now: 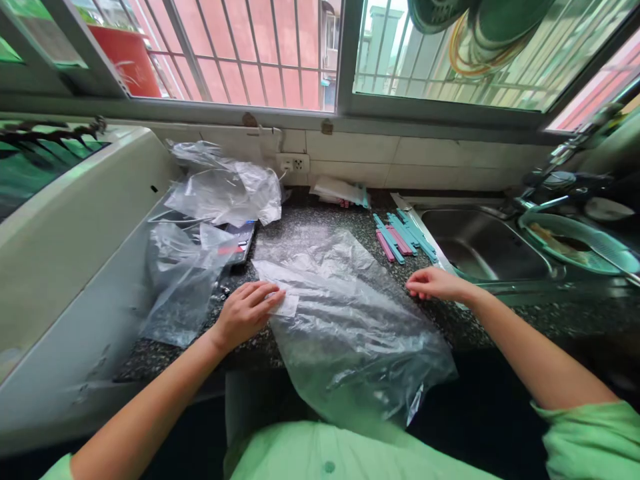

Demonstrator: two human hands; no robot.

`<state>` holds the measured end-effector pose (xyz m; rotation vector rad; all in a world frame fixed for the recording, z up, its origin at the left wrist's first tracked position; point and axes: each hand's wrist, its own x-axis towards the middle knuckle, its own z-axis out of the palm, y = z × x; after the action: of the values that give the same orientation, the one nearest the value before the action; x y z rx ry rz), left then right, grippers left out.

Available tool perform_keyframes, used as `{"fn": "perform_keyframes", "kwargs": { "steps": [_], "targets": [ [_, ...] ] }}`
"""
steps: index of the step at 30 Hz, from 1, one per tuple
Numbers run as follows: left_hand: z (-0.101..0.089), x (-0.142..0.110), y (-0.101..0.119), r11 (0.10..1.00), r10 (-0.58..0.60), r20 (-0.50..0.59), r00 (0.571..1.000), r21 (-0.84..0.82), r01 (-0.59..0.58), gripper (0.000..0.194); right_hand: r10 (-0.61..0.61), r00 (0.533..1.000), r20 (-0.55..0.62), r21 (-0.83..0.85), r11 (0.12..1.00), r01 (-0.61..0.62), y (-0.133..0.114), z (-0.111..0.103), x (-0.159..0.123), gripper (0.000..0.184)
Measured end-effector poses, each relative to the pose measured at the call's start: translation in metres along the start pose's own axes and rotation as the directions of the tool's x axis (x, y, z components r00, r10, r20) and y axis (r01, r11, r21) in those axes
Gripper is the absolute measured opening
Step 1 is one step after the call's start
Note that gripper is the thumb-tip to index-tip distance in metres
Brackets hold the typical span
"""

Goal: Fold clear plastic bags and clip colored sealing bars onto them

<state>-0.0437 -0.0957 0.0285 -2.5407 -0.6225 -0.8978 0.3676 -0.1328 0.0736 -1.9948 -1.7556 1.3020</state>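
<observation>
A large clear plastic bag [350, 333] lies flat across the dark speckled counter [460, 320] and hangs over its front edge. My left hand [247, 310] rests palm down on the bag's left edge, fingers together over a white label. My right hand [435, 283] presses on the bag's right edge with fingers curled down, close to the sink. Blue and pink sealing clips [403, 237] lie in a small pile just beyond my right hand.
More crumpled clear bags [225, 190] lie at the back left, one [185, 280] over a dark device. A steel sink [485, 250] sits at the right with a green strainer [575, 243] on it. A white appliance [65, 267] borders the left. A wall socket [293, 163] sits behind.
</observation>
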Motion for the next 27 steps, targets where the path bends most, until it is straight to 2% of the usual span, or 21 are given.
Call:
{"fn": "perform_keyframes", "kwargs": {
  "steps": [1,5,8,11,15,20,22,27],
  "targets": [
    [-0.001,-0.003,0.001,1.000,-0.012,0.000,1.000,0.013,0.012,0.027,0.003,0.999,-0.036,-0.024,1.000,-0.004,-0.006,0.002,0.007,0.039],
    [-0.008,-0.014,0.010,0.999,0.006,0.019,1.000,0.048,-0.007,0.024,0.039,0.999,-0.014,-0.224,0.974,-0.041,-0.018,0.010,0.028,0.031],
    [-0.011,-0.022,0.016,0.999,0.037,0.041,0.998,0.033,-0.038,0.022,-0.024,0.994,-0.103,-0.387,0.922,-0.018,-0.016,0.016,0.031,0.022],
    [-0.010,-0.026,0.016,0.999,0.044,0.043,0.998,0.003,-0.044,0.020,-0.079,0.977,-0.197,-0.477,0.878,-0.025,-0.013,0.025,0.024,0.014],
    [-0.005,-0.027,0.012,0.999,0.041,0.058,0.997,0.009,-0.042,0.020,-0.091,0.963,-0.253,-0.522,0.851,-0.057,-0.013,0.036,0.016,0.013],
    [-0.007,-0.025,0.015,1.000,0.017,0.090,0.996,0.012,-0.018,0.017,-0.157,0.938,-0.308,-0.496,0.868,-0.017,-0.012,0.041,0.018,0.009],
    [-0.008,-0.027,0.018,0.999,0.039,0.099,0.994,-0.012,-0.038,0.019,-0.170,0.928,-0.331,-0.500,0.866,-0.020,-0.012,0.042,0.020,0.009],
    [-0.011,-0.030,0.025,0.990,0.138,0.081,0.987,-0.044,-0.135,0.020,-0.195,0.932,-0.307,-0.474,0.880,0.028,-0.011,0.044,0.021,0.011]
  ]
}}
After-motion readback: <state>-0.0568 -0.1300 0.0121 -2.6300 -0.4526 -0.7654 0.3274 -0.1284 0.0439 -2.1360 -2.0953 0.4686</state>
